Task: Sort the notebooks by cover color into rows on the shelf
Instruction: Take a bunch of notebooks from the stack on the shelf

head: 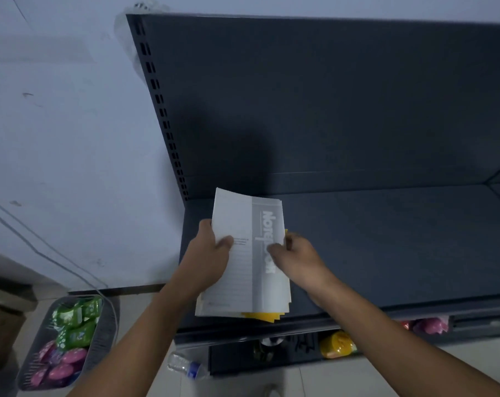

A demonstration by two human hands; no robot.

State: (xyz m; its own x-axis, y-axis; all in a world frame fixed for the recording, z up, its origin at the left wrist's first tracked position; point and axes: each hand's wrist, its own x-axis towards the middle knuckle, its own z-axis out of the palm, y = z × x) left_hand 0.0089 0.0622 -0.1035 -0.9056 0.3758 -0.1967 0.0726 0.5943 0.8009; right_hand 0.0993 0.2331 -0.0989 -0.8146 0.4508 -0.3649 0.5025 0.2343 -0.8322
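Above the left end of a dark grey shelf (386, 239), both hands grip a stack of notebooks (244, 253). Left hand (211, 247): closed on the stack's left edge, thumb pressed on the top cover, remaining fingers hidden beneath. Right hand (296, 250): closed on the right edge, fingertips (273, 249) curled onto the top cover over its printed title. Top notebook: white cover with a grey vertical band bearing the word "Notebook", its far end pointing toward the shelf's back panel (314, 96). Yellow covers (264, 316) protrude from the near edge of the stack and show as a sliver at its right side beside the right hand. Whether the stack rests on the shelf or is held just above it cannot be told. On the floor at lower left stands a grey mesh basket (105, 333) holding green packets (76, 325) and pink round items (62, 365). A clear plastic bottle (185, 366) with a blue cap lies at the foot of the shelf unit. A lower tier, partly visible under the shelf edge, holds a yellow item (337, 345) and pink items (430, 325). A pale wall (71, 138) flanks the unit on the left.
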